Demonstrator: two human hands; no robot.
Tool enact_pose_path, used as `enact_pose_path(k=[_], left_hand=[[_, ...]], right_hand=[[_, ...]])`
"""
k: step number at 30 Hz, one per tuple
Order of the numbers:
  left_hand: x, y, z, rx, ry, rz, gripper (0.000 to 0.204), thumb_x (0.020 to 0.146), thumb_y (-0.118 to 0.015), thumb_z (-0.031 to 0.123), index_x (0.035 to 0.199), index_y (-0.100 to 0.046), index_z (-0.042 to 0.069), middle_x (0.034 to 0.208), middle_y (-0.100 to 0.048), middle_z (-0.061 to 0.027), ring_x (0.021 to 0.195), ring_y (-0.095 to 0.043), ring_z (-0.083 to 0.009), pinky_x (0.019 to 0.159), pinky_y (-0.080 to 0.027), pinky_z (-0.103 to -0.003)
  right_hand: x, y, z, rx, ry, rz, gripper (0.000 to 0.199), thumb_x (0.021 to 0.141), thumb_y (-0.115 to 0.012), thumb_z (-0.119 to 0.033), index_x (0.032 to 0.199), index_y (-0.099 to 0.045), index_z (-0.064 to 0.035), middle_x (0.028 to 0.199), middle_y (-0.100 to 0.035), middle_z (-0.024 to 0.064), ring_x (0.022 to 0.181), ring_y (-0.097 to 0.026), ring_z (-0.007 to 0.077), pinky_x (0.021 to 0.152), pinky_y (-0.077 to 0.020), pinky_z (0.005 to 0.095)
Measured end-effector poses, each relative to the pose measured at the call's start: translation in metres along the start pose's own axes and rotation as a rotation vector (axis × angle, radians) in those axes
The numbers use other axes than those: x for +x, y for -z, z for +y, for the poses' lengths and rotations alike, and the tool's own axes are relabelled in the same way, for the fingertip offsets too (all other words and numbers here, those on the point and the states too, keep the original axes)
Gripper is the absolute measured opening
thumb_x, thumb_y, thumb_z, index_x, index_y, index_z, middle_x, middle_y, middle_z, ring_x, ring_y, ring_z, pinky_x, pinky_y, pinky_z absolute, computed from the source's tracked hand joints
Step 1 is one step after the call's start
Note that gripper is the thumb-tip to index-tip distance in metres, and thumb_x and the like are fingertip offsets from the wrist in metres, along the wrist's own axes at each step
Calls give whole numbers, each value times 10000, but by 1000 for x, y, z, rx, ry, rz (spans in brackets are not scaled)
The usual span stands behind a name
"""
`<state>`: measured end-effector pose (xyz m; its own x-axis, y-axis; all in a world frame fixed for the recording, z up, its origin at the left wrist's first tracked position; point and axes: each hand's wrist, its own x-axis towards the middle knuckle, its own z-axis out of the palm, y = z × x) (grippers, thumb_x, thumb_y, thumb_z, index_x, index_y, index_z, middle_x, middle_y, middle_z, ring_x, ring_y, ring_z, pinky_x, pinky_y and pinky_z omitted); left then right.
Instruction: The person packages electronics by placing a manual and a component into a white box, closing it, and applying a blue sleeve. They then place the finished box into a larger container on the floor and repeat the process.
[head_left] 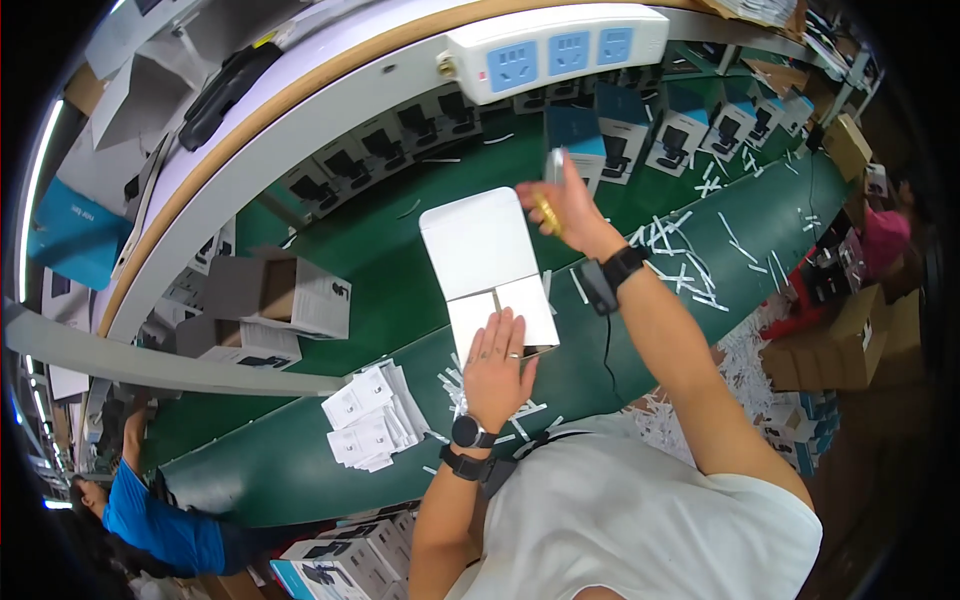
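Observation:
A small white carton stands in front of me on the green bench with its lid flap raised toward the far side. My left hand lies flat across the inner flaps at its near end, fingers stretched out. Beyond the carton's right side, my right hand is raised and closed on a small yellow object. Motion blur and the fingers hide its exact kind. Left of the carton lies a stack of white printed leaflets.
Printed cartons line the far side of the bench, under a white power strip. Opened cartons stand at left. White paper strips litter the right. A person in blue works at far left; someone in pink is at right.

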<state>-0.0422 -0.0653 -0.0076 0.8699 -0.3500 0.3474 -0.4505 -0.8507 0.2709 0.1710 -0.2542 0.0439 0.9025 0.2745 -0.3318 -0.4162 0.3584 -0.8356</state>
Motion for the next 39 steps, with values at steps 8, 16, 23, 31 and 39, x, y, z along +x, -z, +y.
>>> enact_pose_path(k=[8, 16, 23, 31, 39], left_hand=[[-3, 21, -12, -655, 240, 1, 400, 863, -742, 266, 1152, -669, -1, 1070, -715, -146, 936, -687, -311, 815, -529, -418], [-24, 11, -23, -1157, 403, 154, 345, 825, -795, 78, 1146, -680, 29, 1068, -729, -65, 968, -676, -155, 848, -530, -315], [-26, 14, -25, -1169, 403, 42, 365, 814, -810, 97, 1148, -678, 36, 1139, -712, -87, 1008, -669, -174, 880, -522, -337], [4, 46, 14, -677, 394, 486, 524, 744, -848, 104, 1231, -662, 49, 1306, -591, -149, 1196, -571, -388, 1018, -477, -411], [-9, 47, -22, -530, 312, 177, 675, 601, -956, 170, 1215, -694, 68, 1436, -536, -190, 1204, -615, -341, 926, -550, -410]], right_hand=[[-96, -38, 31, -1191, 654, -534, 190, 890, -688, -293, 968, -688, -119, 892, -690, 33, 758, -670, 243, 622, -509, 372], [-104, -35, 47, -1207, 831, -594, 200, 872, -740, -302, 891, -648, -125, 846, -613, 21, 706, -629, 239, 578, -472, 352], [-97, -29, 49, -1052, 646, -722, 251, 857, -760, -311, 937, -655, -98, 890, -664, 25, 767, -675, 218, 642, -508, 346], [-72, 105, 40, -1730, 201, 191, 717, 962, -433, -681, 1021, -702, -19, 913, -716, 130, 730, -676, 243, 656, -524, 347], [-172, 8, 76, -1096, 676, -108, 509, 733, -872, -223, 1216, -720, -167, 898, -624, 35, 714, -641, 197, 659, -548, 342]])
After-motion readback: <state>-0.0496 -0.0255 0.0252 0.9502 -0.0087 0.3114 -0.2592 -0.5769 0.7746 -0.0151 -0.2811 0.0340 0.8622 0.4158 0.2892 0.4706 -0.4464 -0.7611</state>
